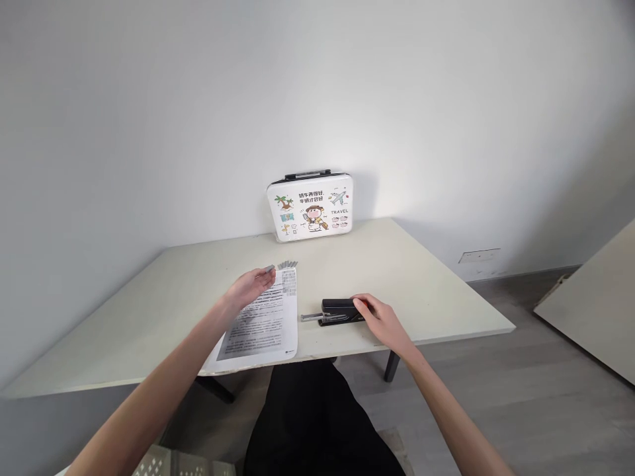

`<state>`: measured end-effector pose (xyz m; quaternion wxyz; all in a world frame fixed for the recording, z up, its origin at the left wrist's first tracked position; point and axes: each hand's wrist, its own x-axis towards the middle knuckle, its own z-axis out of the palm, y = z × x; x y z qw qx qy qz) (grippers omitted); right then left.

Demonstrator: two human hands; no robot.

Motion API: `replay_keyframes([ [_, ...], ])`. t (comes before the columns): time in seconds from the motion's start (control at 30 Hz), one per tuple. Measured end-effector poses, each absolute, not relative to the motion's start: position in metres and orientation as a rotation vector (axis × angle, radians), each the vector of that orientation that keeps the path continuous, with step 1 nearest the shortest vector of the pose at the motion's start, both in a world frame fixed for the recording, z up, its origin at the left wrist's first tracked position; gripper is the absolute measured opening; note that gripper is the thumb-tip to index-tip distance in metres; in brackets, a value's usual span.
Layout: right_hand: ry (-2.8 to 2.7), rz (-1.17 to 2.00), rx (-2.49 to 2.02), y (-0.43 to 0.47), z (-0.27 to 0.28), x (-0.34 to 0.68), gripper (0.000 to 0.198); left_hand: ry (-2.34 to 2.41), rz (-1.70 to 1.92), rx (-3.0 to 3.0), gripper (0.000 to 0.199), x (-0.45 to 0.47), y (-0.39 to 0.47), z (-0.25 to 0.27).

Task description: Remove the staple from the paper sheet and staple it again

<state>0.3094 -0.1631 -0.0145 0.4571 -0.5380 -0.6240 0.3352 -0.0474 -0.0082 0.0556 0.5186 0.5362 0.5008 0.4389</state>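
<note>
Clasping the stapler (pixel 340 311) at its back end, the right hand (pixel 381 318) has its fingers closed over the black body, with a bit of orange showing beside them. The left hand (pixel 253 284) has thumb and fingers brought together on a small grey strip (pixel 269 268) at the fingertips — how firmly, I cannot tell.

The strip should be very light and stiff, smooth enough to slip and apt to snap where its staples join if bent. A gentle pinch on its two long sides seems the best hold, with no twist. The stapler looks rigid and likely has some weight to it, so the rear of the body is a sound place to steady it. Its metal tray (pixel 311 317) juts from the front, toward the left hand; that part looks narrow and is probably sprung, so fingers do better clear of its end.

Beneath the left hand is the printed sheet (pixel 258 330), thin and easily creased, best lifted by an edge. The stapler lies just to its right, near the front edge of the table (pixel 417 284). More staples (pixel 288 265) lie fanned by the sheet's far right corner — light, easily scattered. Farther back, the white case (pixel 312 208) stands upright near the wall (pixel 149 132)
</note>
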Motion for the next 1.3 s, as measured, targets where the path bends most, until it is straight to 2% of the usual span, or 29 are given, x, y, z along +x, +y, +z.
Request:
replay_keyframes([
  [0.13,-1.541,0.802,-1.341,-0.166,-0.011,0.309,0.054,1.173,0.989,1.259,0.013,-0.046,-0.015,0.064],
  [0.5,-1.535,0.808,-1.359,-0.166,-0.013,0.311,0.054,1.182,0.833,1.585,0.040,-0.015,-0.085,0.054],
  [0.63,-1.540,0.812,-1.360,-0.168,-0.010,0.311,0.055,1.187,0.659,1.966,0.031,0.001,-0.118,0.051],
  [0.77,-1.530,0.811,-1.376,-0.168,-0.010,0.311,0.054,1.215,0.701,2.221,0.024,0.014,-0.132,0.043],
  [1.3,-1.532,0.808,-1.368,-0.167,-0.012,0.314,0.052,1.283,0.684,2.166,0.025,0.026,-0.135,0.027],
])
